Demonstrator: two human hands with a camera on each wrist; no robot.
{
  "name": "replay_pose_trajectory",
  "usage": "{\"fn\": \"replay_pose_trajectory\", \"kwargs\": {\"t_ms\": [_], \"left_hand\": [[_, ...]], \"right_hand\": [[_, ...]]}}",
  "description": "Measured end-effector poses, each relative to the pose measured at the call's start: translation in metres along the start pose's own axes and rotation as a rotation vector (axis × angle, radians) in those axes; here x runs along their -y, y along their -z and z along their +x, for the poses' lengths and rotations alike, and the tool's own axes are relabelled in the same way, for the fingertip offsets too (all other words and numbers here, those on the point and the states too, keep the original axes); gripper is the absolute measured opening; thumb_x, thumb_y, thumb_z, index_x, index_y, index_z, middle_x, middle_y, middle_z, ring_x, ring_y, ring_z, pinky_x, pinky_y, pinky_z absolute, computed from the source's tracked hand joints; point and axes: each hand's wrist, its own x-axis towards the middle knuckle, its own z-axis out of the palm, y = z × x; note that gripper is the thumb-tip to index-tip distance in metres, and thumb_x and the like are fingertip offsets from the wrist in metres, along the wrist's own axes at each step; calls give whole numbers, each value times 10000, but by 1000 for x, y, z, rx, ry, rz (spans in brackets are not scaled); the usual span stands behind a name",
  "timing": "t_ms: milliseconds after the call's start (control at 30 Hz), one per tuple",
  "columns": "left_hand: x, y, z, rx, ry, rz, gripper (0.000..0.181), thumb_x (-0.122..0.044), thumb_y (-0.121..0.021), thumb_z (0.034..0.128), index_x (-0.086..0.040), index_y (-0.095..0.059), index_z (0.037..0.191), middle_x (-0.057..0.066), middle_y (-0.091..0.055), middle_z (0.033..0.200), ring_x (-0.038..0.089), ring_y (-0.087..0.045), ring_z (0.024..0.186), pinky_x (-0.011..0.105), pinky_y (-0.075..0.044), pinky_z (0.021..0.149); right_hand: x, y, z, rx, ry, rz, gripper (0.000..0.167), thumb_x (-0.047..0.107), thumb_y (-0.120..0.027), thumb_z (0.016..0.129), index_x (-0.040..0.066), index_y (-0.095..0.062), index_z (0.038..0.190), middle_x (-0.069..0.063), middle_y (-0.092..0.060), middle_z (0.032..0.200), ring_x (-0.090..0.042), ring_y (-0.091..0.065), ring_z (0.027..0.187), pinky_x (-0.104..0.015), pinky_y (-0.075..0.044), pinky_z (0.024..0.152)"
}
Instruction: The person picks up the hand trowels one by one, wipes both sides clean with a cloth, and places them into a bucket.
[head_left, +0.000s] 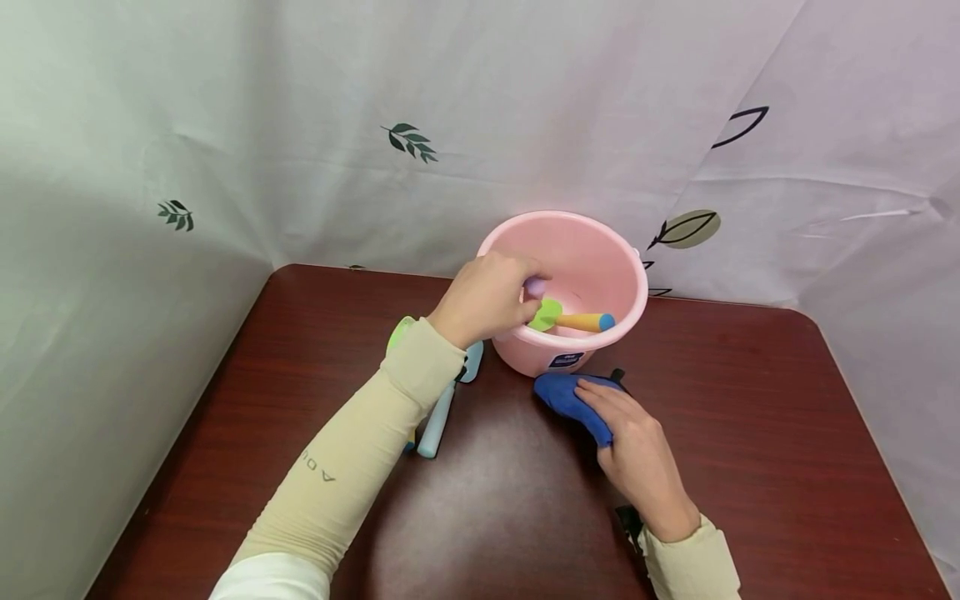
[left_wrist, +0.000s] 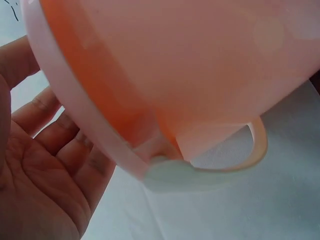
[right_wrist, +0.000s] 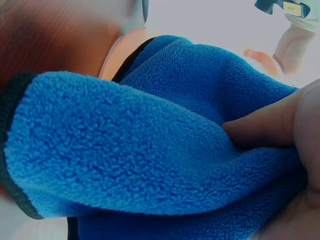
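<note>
Basically, R hand pinches blue cloth betw. thumb & fingers; L hand over bucket rim, purple thing by its fingertips, can't tell if gripped. Label beyond R fingers: unreadable; L sleeve: "A" legible.

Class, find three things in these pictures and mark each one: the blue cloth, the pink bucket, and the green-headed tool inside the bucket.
Blue cloth (right_wrist: pixel 145 145): right wrist view, on its fuzzy folded surface.
Pink bucket (head_left: pixel 581 254): head view, on its inner back wall.
Green-headed tool (head_left: pixel 579 322): head view, on its orange handle.
</note>
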Motion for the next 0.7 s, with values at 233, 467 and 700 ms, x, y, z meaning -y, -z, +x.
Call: {"fn": "replay_pose_trajectory", "kwargs": {"t_ms": [233, 467, 700], "left_hand": [[-2, 0, -2, 30, 16, -5, 298, -176, -711, 888, -137, -737, 1183, -15, -725, 1086, 147, -656, 981, 343, -537, 838], [4, 6, -10, -43, 34, -66, 293, -174, -713, 914, -131, -742, 1202, -10, -737, 1121, 147, -677, 972, 307, -527, 825], [18, 22, -30, -191, 21, -161, 226, -160, -718, 914, -107, -773, 1127, 13, -748, 1071, 151, -678, 843, 298, -533, 763]], "right_hand": [[-1, -1, 0, -15, 15, 2, 725, -256, -541, 603, 24, -689, 1256, -91, -658, 1306, -283, -609, 1212, -488, -508, 944], [-2, -1, 0, -31, 23, 9, 731, -270, -554, 595, 28, -696, 1247, -83, -666, 1294, -274, -618, 1200, -455, -495, 957], [-1, 0, 0, -21, 14, 3, 709, -258, -560, 606, 17, -692, 1246, -91, -661, 1300, -273, -607, 1212, -499, -507, 947]]}}
